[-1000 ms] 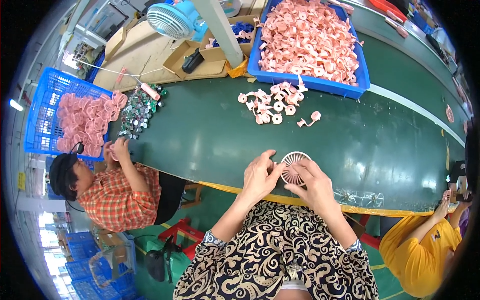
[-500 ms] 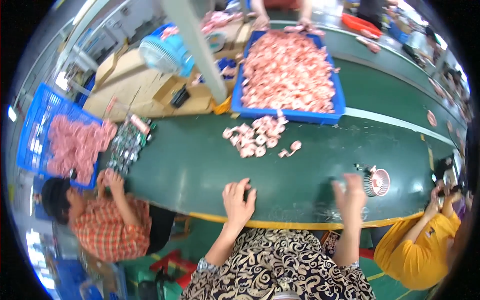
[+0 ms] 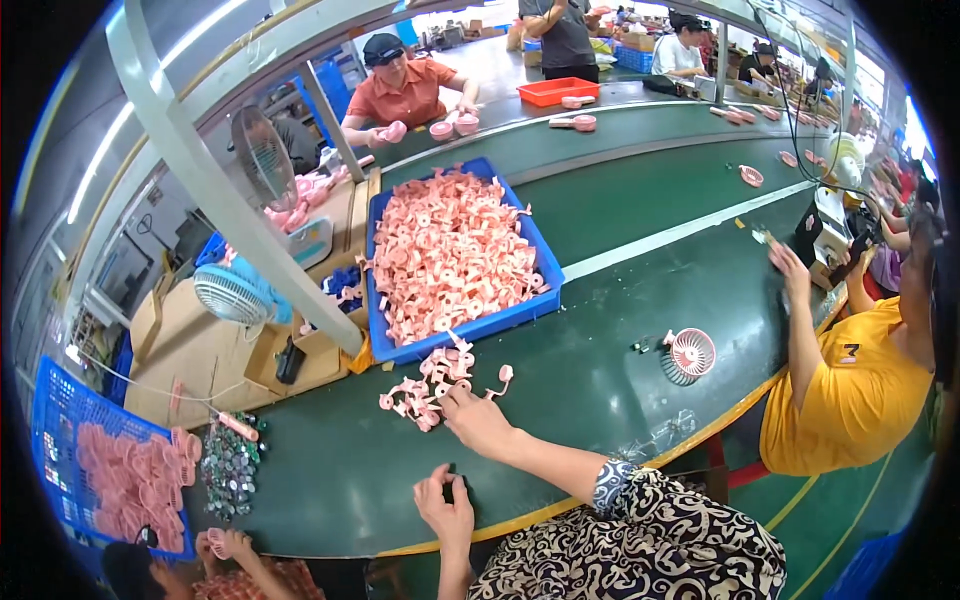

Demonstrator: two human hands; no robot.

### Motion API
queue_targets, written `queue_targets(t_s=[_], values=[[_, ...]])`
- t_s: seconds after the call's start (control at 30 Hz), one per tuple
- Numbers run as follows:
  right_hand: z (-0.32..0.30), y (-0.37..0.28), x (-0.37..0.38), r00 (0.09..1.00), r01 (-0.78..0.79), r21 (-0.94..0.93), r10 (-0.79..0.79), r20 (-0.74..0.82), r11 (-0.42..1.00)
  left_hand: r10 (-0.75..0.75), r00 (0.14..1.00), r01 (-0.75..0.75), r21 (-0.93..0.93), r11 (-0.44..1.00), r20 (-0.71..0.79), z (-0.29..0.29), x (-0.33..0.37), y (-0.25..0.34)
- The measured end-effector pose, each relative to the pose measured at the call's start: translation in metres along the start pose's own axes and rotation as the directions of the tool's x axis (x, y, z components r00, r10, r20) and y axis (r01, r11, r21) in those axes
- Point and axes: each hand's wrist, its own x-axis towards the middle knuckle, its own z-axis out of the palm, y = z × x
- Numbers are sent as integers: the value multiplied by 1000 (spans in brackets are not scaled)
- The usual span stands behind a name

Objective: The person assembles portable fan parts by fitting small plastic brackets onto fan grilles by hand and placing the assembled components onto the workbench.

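Observation:
My right hand (image 3: 482, 424) reaches across to the near edge of a small pile of pink plastic parts (image 3: 418, 398), ring-shaped with curved arms. Its fingers are drawn together at one part there, and the fingertips are partly hidden. My left hand (image 3: 446, 508) is just above the green table, nearer to me. Its fingers are loosely curled and apart, with a dark patch between them that I cannot make out. To the right a round pink fan cage (image 3: 692, 352) lies on the table, a small green and dark piece (image 3: 640, 346) beside it.
A blue tray (image 3: 400, 352) heaped with pink parts stands beyond the pile. At left are a blue basket (image 3: 60, 430) of pink cages and a heap of small circuit boards (image 3: 230, 468). A white post (image 3: 235, 190) rises nearby. Co-workers sit on both sides and across.
My right hand has moved left from near the fan cage to the small pile. My left hand stays low over the table. The view has turned to the right and tilted up.

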Motion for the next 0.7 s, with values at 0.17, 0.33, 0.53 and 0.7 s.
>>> queue_targets(t_s=[0.17, 0.33, 0.53, 0.7], values=[[8, 13, -1, 999, -43, -83, 43, -9, 996, -26, 1000, 26, -9, 1000, -3, -2, 2, -2], [-11, 6, -2, 999, -52, -32, 52, -13, 998, -23, 1000, 23, -21, 1000, 6, -2, 3, -4], [9, 10, 6, 992, 38, -77, -47, -120, 996, -25, 1000, 25, -42, 999, 9, 0, 1, 0], [10, 14, 8, 999, 31, -17, -31, -13, 999, -24, 999, 24, 1, 1000, 36, -3, 0, 0]])
